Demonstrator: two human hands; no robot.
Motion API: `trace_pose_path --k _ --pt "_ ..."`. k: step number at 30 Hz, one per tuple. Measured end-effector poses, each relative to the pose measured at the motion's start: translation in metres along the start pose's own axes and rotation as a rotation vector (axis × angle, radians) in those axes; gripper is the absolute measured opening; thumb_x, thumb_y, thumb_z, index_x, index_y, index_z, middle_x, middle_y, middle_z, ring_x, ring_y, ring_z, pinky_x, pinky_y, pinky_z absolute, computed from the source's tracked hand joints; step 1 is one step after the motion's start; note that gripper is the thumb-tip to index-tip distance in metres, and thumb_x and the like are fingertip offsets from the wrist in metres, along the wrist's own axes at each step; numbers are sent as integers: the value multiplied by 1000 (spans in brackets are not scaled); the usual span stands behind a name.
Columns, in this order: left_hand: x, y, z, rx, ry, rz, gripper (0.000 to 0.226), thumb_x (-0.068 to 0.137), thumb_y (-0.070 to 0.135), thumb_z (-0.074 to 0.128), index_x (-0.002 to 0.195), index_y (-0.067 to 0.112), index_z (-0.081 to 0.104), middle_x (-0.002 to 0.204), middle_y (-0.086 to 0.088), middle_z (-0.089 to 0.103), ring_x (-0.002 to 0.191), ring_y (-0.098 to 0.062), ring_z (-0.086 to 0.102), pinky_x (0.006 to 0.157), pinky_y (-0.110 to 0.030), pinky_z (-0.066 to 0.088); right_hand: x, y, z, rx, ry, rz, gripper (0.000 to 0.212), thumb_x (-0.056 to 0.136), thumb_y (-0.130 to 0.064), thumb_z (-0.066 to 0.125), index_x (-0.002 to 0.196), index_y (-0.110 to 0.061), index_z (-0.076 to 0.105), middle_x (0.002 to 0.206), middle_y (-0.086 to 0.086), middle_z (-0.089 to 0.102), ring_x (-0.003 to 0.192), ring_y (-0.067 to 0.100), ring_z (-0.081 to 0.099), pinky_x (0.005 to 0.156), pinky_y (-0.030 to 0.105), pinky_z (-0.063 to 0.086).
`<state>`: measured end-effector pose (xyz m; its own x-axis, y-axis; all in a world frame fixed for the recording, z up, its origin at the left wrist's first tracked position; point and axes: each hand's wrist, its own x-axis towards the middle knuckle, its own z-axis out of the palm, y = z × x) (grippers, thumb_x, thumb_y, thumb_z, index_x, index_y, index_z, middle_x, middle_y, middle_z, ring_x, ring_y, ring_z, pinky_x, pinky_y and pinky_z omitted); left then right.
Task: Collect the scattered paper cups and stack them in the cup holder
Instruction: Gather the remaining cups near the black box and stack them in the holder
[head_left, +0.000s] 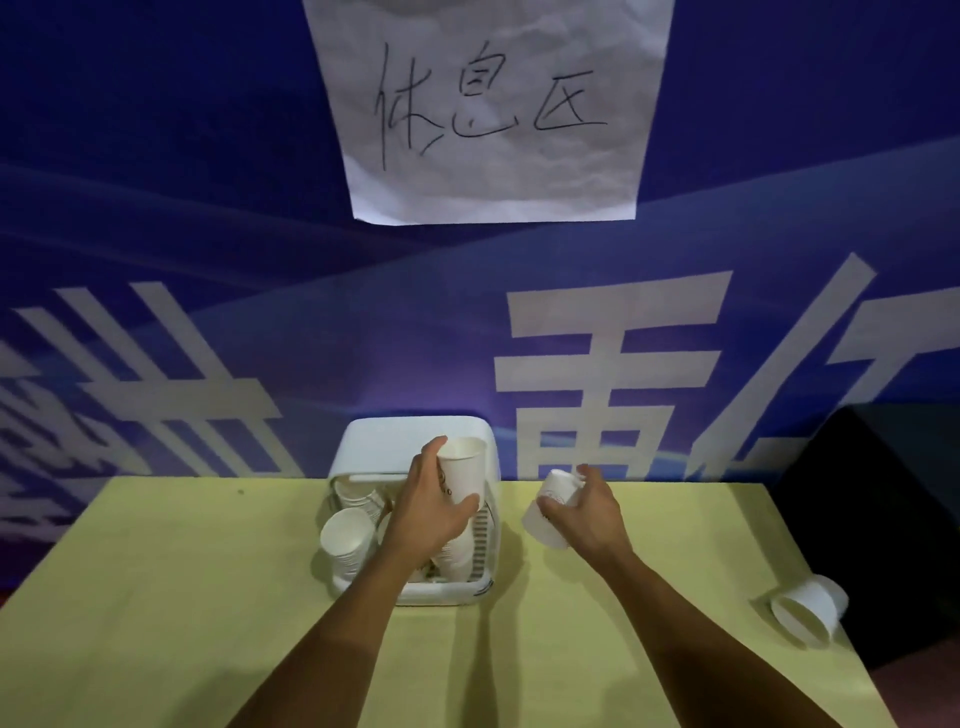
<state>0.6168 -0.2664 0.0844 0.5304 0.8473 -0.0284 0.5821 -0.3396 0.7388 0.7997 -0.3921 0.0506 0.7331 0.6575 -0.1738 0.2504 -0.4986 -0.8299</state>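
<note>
Nearest the person, well to the right of the right grip (592, 512), a fallen cup (808, 610) lies on its side at the edge of the yellow-green desk (156, 597). Its mouth is turned toward the camera, and it is not yet collected.

The right grip grasps a tilted cup (550, 512), with thumb and fingers curled round its wall. The cup's base points up and away and its mouth down toward the desk, just right of the white cup holder (363, 447). To the left, the left grip (426, 512) grasps an upright cup (462, 467) between thumb and fingers at the lower wall. That cup is mouth up, over the holder's open tray.

Below and left of the left grip, inside the holder, a nested stack (347, 540) of white cups stands near the left wall. More cups lie behind it and under the palm, partly hidden.

These paper cups look light, thin-walled and easy to crush. The rolled rim is likely the stiffest part, so a gentle hold round the wall close to the rim seems safest, with the cups lined up before nesting. The smooth paper should slide in readily, though a hard push may jam them.

Beyond both grips hangs a blue banner (208, 260) with large white characters. Above it is a paper sign (488, 104) with handwriting. A dark block (883, 519) stands far right of the right grip.
</note>
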Motion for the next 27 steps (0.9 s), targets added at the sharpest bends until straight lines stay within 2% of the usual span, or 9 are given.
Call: trace_pose_path --k 3,5,9,12,14,17,22,27 --pt "-6 -18 -18 11 51 -27 87 71 38 79 138 42 24 145 7 42 120 -23 54 96 -50 50 -8 -12 12 38 -34 -30 72 79 -34 79 139 -24 39 121 1 48 105 24 54 90 41 54" --pt "-9 -28 -22 -7 61 -60 83 70 32 81 131 39 25 138 1 48 111 -24 57 91 -43 53 -12 -13 17 23 -44 -46 68 79 -36 78 136 -25 43 123 4 50 104 24 55 91 43 54" --pt "-14 -39 -18 -1 61 -121 85 70 23 83 126 33 20 131 -8 51 108 -28 57 85 -35 51 -24 -13 22 -31 -49 -37 61 79 -37 78 130 -26 46 118 3 51 101 22 55 85 39 55" --pt "-16 -43 -10 33 40 -109 84 71 24 82 126 32 18 131 -10 53 109 -32 58 86 -40 52 -30 -10 19 -23 -41 -44 54 80 -33 79 123 -26 47 113 1 53 98 20 55 80 33 52" --pt "-16 -43 -5 45 40 -105 86 71 24 81 128 31 18 130 -10 54 109 -35 59 89 -44 51 -32 -8 17 -12 -31 -31 51 81 -30 79 118 -27 45 109 1 54 95 19 55 80 31 51" --pt "-13 -41 0 93 32 -76 94 71 24 83 139 27 19 142 -8 48 116 -35 58 94 -42 49 -35 -6 13 -11 -10 -2 49 80 -31 79 113 -27 43 111 3 58 95 20 56 80 32 52" --pt "-9 -47 6 77 -18 -32 95 75 26 81 147 25 19 153 -5 34 132 -29 45 100 -39 43 -42 -1 11 27 -5 57 53 82 -34 77 120 -18 44 111 3 58 94 21 58 76 28 49" --pt "-10 -51 5 58 -16 -20 89 81 31 76 150 28 20 154 -4 34 136 -27 42 106 -43 41 -50 1 10 30 -17 82 56 83 -33 76 125 -13 44 109 4 56 95 23 58 71 24 44"
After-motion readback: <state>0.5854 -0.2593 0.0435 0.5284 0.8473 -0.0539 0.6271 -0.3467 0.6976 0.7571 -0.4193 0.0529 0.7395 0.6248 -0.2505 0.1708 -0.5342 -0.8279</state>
